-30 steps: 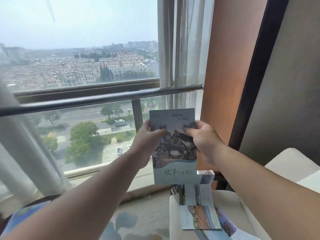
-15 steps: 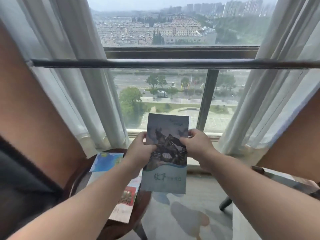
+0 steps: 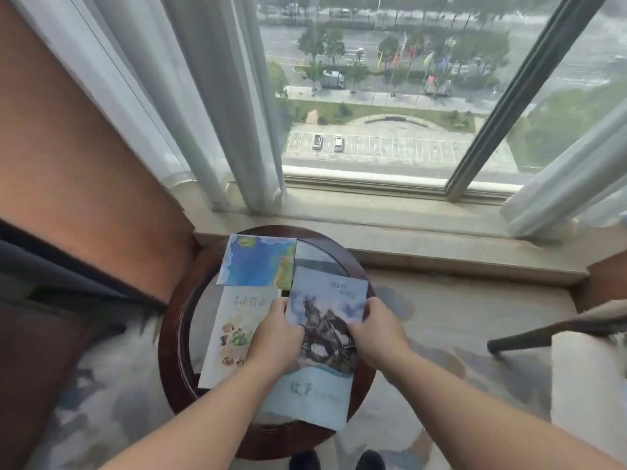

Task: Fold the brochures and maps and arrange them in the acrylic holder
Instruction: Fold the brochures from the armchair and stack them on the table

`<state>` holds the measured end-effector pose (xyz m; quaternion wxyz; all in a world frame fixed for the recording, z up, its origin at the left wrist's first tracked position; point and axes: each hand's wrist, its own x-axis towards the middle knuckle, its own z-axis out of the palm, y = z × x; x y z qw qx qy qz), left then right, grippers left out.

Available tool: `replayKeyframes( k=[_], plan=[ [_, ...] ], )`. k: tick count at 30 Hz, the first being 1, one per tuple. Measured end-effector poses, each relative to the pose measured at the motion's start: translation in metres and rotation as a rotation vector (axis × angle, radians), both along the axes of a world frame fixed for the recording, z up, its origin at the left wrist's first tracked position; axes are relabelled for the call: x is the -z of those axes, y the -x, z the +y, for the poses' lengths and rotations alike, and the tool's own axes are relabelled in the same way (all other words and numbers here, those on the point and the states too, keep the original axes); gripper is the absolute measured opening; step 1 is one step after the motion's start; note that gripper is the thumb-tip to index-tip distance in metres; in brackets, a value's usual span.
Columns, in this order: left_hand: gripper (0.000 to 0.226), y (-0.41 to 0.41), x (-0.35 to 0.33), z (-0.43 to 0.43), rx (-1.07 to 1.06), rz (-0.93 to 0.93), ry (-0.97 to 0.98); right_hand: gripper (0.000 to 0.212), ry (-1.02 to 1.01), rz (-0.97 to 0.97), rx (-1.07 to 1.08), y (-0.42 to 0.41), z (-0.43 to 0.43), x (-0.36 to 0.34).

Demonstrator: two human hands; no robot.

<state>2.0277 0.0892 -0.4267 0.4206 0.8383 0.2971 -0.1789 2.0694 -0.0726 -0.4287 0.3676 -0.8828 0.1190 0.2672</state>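
Over a round dark wooden surface (image 3: 173,337) beside the window, a left hand (image 3: 276,340) and a right hand (image 3: 381,334) gripped a blue-grey brochure (image 3: 325,334) by its side edges, fingers curled around it, above the right half. Left of it lay a white illustrated brochure (image 3: 234,330), with a blue map (image 3: 254,261) just beyond.

Both bare forearms reach forward. The left hand (image 3: 276,339) pinches the brochure (image 3: 324,337) at its left edge; the right hand (image 3: 378,337) pinches its right edge, thumbs on the front.
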Motion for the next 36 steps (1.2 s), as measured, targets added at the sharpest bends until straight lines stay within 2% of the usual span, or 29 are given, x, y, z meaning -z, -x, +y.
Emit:
replayKeyframes(
  k=[2, 7, 11, 17, 23, 25, 29, 32, 36],
  plan=[
    [0.043, 0.001, 0.034, 0.003, 0.035, 0.058, -0.069, 0.018, 0.012, 0.044, -0.005, 0.001, 0.007, 0.033],
    [0.052, -0.002, 0.095, 0.008, 0.150, 0.144, -0.255, 0.061, 0.045, 0.115, -0.068, 0.001, 0.019, 0.091],
    [0.046, -0.005, 0.116, 0.008, 0.213, 0.156, -0.332, 0.080, 0.096, 0.129, -0.126, 0.001, 0.027, 0.110],
    [0.065, -0.004, 0.127, 0.000, 0.295, 0.137, -0.455, 0.075, 0.133, 0.086, -0.121, -0.003, 0.025, 0.122],
    [0.069, -0.006, 0.134, 0.001, 0.309, 0.108, -0.469, 0.088, 0.196, 0.030, -0.168, -0.007, 0.021, 0.125],
    [0.069, -0.006, 0.134, 0.001, 0.323, 0.103, -0.472, 0.096, 0.255, -0.012, -0.259, -0.007, 0.018, 0.124],
    [0.073, -0.005, 0.137, -0.001, 0.391, 0.007, -0.580, 0.103, 0.457, -0.121, -0.622, -0.016, 0.012, 0.125],
    [0.074, -0.014, 0.146, -0.017, 0.531, -0.144, -0.590, 0.094, 0.500, -0.155, -0.729, -0.021, 0.010, 0.127],
    [0.072, -0.021, 0.172, -0.039, 0.588, -0.114, -0.517, 0.066, 0.479, -0.235, -0.770, -0.022, 0.008, 0.134]
  ],
)
